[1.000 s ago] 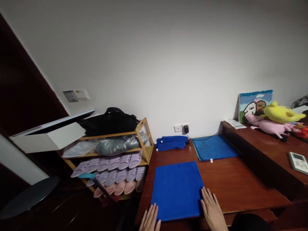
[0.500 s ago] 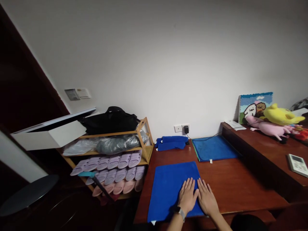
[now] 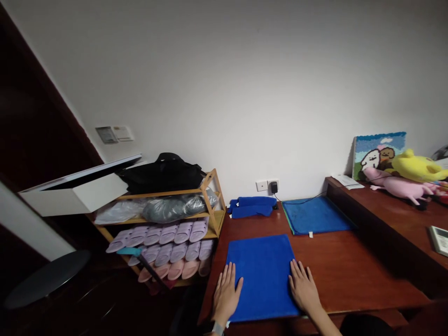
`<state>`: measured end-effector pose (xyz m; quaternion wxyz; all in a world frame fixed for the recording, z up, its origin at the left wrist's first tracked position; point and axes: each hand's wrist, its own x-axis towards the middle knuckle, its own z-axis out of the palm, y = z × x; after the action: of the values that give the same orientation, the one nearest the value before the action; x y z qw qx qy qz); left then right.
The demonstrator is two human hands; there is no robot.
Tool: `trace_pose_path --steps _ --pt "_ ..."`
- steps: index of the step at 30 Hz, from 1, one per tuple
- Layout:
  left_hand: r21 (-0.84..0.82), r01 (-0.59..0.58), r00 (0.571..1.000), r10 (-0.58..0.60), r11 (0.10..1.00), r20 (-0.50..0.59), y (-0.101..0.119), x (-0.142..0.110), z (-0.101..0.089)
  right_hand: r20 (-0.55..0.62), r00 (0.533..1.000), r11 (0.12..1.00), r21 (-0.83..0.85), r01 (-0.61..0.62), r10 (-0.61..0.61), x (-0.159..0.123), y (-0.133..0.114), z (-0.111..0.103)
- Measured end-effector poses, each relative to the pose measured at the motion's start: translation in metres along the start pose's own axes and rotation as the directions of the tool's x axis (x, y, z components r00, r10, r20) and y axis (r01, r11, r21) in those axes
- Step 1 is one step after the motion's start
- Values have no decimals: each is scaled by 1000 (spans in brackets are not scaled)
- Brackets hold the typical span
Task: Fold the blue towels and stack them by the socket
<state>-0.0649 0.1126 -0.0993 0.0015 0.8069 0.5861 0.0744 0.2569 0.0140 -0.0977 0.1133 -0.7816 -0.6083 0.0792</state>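
A blue towel [image 3: 263, 275] lies spread flat on the reddish-brown table [image 3: 336, 266], close to its front edge. My left hand [image 3: 226, 291] rests flat on the towel's left edge, fingers stretched out and thumb apart, a watch strap at its wrist. On the opposite edge lies my right hand [image 3: 304, 287], palm down with its fingers extended, partly on the towel and partly on the wood. Neither hand grips anything. Beyond them, blue rolled or folded cloths [image 3: 252, 206] sit against the wall, and a stack of flat blue towels [image 3: 317, 215] lies to their right.
A wooden rack [image 3: 214, 205] with purple slippers [image 3: 168, 233] and a black bag [image 3: 163, 175] stands left. A cable runs from a black plug [image 3: 274, 187] across the stacked towels. On the raised right ledge are plush toys [image 3: 395, 186] and a calculator-like device [image 3: 440, 240].
My left hand has moved from the towel's right part across to its left edge. My right hand stays at the right edge. The view has shifted slightly.
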Motion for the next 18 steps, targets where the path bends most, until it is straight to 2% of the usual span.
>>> trace_pose_path --steps 6,10,12,15,18 --pt "-8 -8 999 8 1000 -35 5 -1 6 -10 1000 1000 12 9 -9 37 -7 -13" --pt "11 -21 1000 21 1000 11 -4 2 3 -12 1000 1000 4 13 -13 46 -3 -4" --pt "31 -29 1000 29 999 -6 -1 10 -3 -13 1000 1000 6 23 -23 46 -2 1" --pt "22 -36 994 38 999 -106 27 27 -14 -2 1000 1000 1 28 -28 45 -1 1" --pt "-57 -168 978 159 984 -138 85 43 -17 10 1000 1000 -8 23 -23 44 -2 -3"
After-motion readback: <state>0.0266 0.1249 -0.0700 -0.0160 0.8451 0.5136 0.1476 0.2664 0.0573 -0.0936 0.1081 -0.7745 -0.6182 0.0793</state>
